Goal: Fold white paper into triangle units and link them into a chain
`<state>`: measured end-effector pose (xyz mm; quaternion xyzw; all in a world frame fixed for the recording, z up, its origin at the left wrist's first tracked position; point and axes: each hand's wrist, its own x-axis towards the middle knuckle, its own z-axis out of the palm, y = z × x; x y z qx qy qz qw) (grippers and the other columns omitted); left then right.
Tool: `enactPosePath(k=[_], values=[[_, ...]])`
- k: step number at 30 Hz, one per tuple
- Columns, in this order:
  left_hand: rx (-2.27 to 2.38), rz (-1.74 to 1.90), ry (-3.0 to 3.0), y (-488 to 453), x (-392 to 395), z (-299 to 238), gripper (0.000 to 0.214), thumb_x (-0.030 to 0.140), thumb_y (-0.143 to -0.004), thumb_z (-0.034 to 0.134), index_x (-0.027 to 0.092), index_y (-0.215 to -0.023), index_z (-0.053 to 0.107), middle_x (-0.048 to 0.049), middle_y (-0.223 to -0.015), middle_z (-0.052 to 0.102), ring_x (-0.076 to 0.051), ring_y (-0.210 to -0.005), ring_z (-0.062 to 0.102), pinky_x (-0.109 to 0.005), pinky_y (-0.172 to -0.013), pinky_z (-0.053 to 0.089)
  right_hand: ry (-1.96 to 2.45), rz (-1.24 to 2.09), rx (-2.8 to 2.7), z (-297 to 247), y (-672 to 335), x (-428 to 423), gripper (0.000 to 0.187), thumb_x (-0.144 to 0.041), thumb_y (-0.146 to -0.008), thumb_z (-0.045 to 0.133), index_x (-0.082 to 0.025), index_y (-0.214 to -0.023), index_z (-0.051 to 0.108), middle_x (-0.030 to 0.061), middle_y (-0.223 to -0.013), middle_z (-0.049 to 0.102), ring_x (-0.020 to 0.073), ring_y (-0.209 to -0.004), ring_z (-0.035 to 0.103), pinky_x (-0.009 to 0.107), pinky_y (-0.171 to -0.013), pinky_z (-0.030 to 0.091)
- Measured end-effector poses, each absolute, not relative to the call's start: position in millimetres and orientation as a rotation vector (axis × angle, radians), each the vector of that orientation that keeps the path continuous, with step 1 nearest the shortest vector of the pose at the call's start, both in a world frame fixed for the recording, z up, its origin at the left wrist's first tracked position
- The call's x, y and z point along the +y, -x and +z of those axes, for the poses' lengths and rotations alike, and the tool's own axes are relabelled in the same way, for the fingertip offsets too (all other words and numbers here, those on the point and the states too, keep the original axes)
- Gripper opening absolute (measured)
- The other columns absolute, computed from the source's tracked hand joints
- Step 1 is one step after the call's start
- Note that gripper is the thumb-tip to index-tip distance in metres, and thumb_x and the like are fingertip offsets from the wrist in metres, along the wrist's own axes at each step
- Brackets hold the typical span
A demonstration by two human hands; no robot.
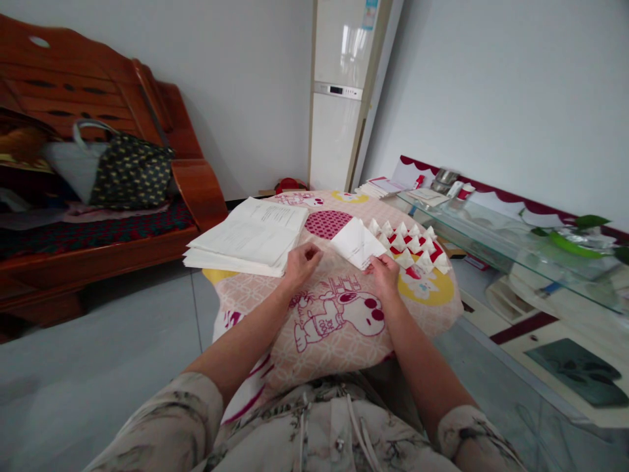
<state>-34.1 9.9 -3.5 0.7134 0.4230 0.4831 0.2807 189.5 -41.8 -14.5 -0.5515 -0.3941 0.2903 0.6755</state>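
Observation:
A folded white sheet of paper (358,240) with some printed lines is held at its near right corner by my right hand (385,274), thumb and fingers pinched on it. My left hand (303,265) is to the left of that sheet, its fingers curled together, and no object shows in it. Beyond the left hand, a thick stack of printed paper (250,233) lies on the table's left side. Several small folded paper pyramids (413,244) stand in rows on the right, past my right hand, with red showing between them.
A patterned tablecloth (339,367) with cartoon figures covers the round table. To the right runs a glass-topped cabinet (521,242) with cups and a green dish (580,244). A wooden bench (206,190) with bags is on the left; a tall white air conditioner (337,137) stands behind.

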Motion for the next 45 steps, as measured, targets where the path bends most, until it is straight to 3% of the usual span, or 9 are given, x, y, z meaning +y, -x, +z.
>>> enactPosePath(k=[5, 10, 17, 21, 27, 34, 39, 42, 45], values=[[0.736, 1.093, -2.155, 14.4, -4.6, -9.2, 0.038, 0.032, -0.086, 0.064, 0.013, -0.119, 0.066, -0.0124, -0.114, 0.071, -0.019, -0.091, 0.070, -0.029, -0.075, 0.059, 1.126, 0.852, -0.938, -12.8, -178.0, -44.7, 0.026, -0.043, -0.065, 0.073, -0.020, -0.074, 0.066, 0.0014, -0.069, 0.071, 0.0206, -0.061, 0.065, 0.037, -0.063, 0.058], [0.800, 1.043, -2.275, 4.3, -5.4, -16.1, 0.061, 0.032, -0.081, 0.076, 0.013, -0.135, 0.056, -0.0159, -0.124, 0.066, -0.024, -0.102, 0.069, -0.034, -0.083, 0.060, 1.089, 0.905, -1.082, -14.8, -171.8, -48.7, 0.025, -0.038, -0.066, 0.078, -0.018, -0.081, 0.075, 0.0031, -0.079, 0.077, 0.0205, -0.074, 0.068, 0.037, -0.080, 0.056], [0.965, 1.077, -2.372, 5.2, -5.1, -10.2, 0.033, 0.021, -0.087, 0.064, 0.016, -0.120, 0.065, -0.0103, -0.111, 0.072, -0.020, -0.094, 0.069, -0.033, -0.087, 0.055, 1.112, 0.947, -1.255, -10.6, -172.3, -52.7, 0.025, -0.041, -0.068, 0.077, -0.020, -0.081, 0.078, 0.0025, -0.080, 0.077, 0.0216, -0.077, 0.069, 0.036, -0.079, 0.055], [1.104, 1.079, -2.298, 7.4, -1.7, -5.4, 0.016, 0.021, -0.090, 0.055, 0.015, -0.093, 0.070, -0.0079, -0.090, 0.074, -0.018, -0.078, 0.067, -0.028, -0.074, 0.052, 1.045, 1.005, -1.275, -8.7, -172.3, -53.6, 0.027, -0.045, -0.072, 0.076, -0.022, -0.087, 0.079, 0.0059, -0.099, 0.079, 0.0264, -0.097, 0.071, 0.040, -0.086, 0.058], [1.350, 1.201, -1.963, 18.3, 19.3, -10.7, 0.015, 0.019, -0.082, 0.056, 0.015, -0.069, 0.063, -0.0020, -0.061, 0.063, -0.015, -0.059, 0.059, -0.024, -0.057, 0.045, 1.036, 0.970, -1.172, -8.0, -177.4, -53.8, 0.027, -0.046, -0.075, 0.075, -0.022, -0.086, 0.079, 0.0074, -0.092, 0.079, 0.0249, -0.084, 0.072, 0.041, -0.078, 0.060], [1.214, 1.578, -1.735, 27.3, 21.2, -10.1, 0.023, 0.026, -0.089, 0.055, 0.013, -0.086, 0.074, -0.0043, -0.079, 0.074, -0.020, -0.077, 0.070, -0.028, -0.070, 0.055, 1.066, 0.884, -1.048, -7.4, -178.7, -52.2, 0.030, -0.044, -0.071, 0.075, -0.019, -0.087, 0.077, 0.0085, -0.095, 0.078, 0.0203, -0.071, 0.069, 0.035, -0.068, 0.058], [0.961, 1.450, -2.175, 29.5, 9.4, -7.0, 0.040, 0.008, -0.085, 0.051, 0.020, -0.114, 0.076, -0.0056, -0.125, 0.073, -0.022, -0.118, 0.067, -0.040, -0.106, 0.052, 1.122, 0.744, -0.956, -12.1, -185.4, -46.3, 0.065, -0.040, -0.064, 0.076, -0.019, -0.125, 0.068, 0.0135, -0.130, 0.069, 0.0207, -0.076, 0.071, 0.035, -0.066, 0.058], [0.858, 1.241, -2.357, 27.3, 7.7, -10.3, 0.046, 0.004, -0.082, 0.050, 0.022, -0.114, 0.076, -0.0053, -0.127, 0.072, -0.021, -0.118, 0.068, -0.042, -0.106, 0.053, 1.176, 0.578, -1.048, -18.6, -192.9, -43.1, 0.069, -0.040, -0.068, 0.072, -0.019, -0.133, 0.064, 0.0127, -0.136, 0.065, 0.0276, -0.104, 0.069, 0.041, -0.085, 0.058], [0.796, 1.059, -2.451, 25.8, 10.0, -14.7, 0.047, 0.003, -0.080, 0.050, 0.023, -0.113, 0.077, -0.0050, -0.125, 0.073, -0.020, -0.116, 0.069, -0.041, -0.106, 0.054, 1.181, 0.408, -1.209, -24.7, -200.4, -42.7, 0.045, -0.035, -0.075, 0.064, -0.020, -0.117, 0.074, 0.0098, -0.133, 0.068, 0.0284, -0.125, 0.061, 0.045, -0.107, 0.047]])
